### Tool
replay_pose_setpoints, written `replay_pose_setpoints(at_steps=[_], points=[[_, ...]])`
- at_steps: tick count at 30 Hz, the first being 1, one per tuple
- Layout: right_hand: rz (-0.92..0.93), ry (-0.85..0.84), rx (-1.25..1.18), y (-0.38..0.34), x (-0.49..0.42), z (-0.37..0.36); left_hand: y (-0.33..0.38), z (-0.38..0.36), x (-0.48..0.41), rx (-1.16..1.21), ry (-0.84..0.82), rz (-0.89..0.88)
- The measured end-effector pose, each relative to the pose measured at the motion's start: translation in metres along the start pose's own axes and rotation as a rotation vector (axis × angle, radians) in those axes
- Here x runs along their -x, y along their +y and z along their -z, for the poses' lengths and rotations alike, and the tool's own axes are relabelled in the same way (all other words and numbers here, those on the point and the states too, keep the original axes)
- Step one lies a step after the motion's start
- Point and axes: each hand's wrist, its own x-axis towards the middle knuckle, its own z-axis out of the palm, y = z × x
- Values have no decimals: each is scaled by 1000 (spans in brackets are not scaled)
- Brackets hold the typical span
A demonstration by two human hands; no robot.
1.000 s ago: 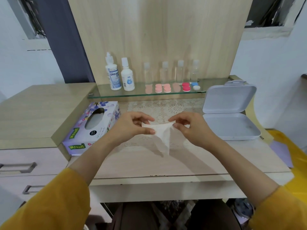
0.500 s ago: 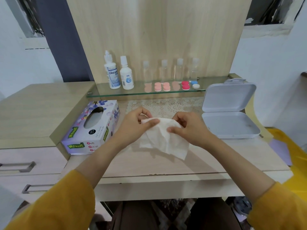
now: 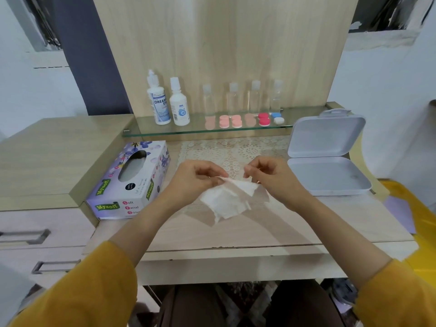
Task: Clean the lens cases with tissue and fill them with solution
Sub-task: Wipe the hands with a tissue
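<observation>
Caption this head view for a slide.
Left hand and right hand pinch a tissue over the desk; lens cases sit on the shelf.

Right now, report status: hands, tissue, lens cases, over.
Left hand and right hand both pinch the tissue above the desk. Lens cases untouched on the glass shelf. Only a flat lace mat between hands and shelf.

On the tissue box [image 3: 128,180] at left: "Mysoft" on green banners on the top and the near end, "Soft Facial Tissue" beside it. On the leftmost solution bottle [image 3: 158,102] on the far glass shelf [image 3: 304,116]: "DREAM EYE". Print on the neighbouring white bottle [image 3: 179,107] too small to read.
</observation>
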Motion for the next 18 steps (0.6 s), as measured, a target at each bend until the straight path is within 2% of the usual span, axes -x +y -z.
replay_pose_setpoints(at_steps=[5,10,18], points=[[-125,-203,-48,12,-3,0,0,3,5,5,-72,-6],[-204,-394,-78,20,-3,0,-7,5,7,97,-27,59],[-182,-419,-121,21,-4,-6,-13,6,8,184,32,98]])
